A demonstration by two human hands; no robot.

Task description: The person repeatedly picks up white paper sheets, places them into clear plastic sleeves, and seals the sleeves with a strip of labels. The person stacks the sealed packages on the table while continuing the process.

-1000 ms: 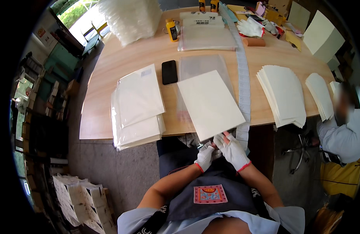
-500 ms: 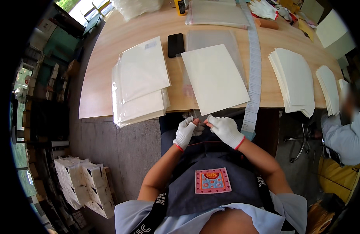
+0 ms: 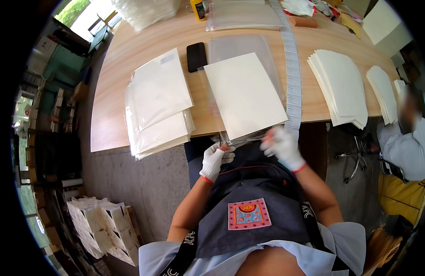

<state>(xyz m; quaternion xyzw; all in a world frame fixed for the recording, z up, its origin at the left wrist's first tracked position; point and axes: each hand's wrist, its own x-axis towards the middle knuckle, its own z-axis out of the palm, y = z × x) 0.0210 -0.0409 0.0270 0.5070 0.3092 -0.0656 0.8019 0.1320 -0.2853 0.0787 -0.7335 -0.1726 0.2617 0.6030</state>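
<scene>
Near the table's front edge, my left hand (image 3: 214, 162) wears a white fingerless-tip glove with red trim. Its thumb and fingers pinch the front edge of a clear plastic bag (image 3: 239, 141). My gloved right hand (image 3: 284, 149) is smeared by motion beside the right end of that edge; whether it grips the film cannot be made out. A cream sheet of card (image 3: 247, 94) lies on top of the plastic, just beyond my hands. To its left sits a pile of cards in clear sleeves (image 3: 159, 94), the top one bearing a small label.
A strip of printed labels (image 3: 293, 87) runs down the table and over its edge. Fanned stacks of cream card (image 3: 340, 87) lie to the right. A black phone (image 3: 196, 57), a yellow bottle (image 3: 198, 10) and clear bags (image 3: 244, 16) are farther back. Another person (image 3: 405, 147) sits at right.
My right hand has moved right, away from my left hand, and clear film now shows between them. The left hand stays pinched near the table edge. The view has shifted slightly.
</scene>
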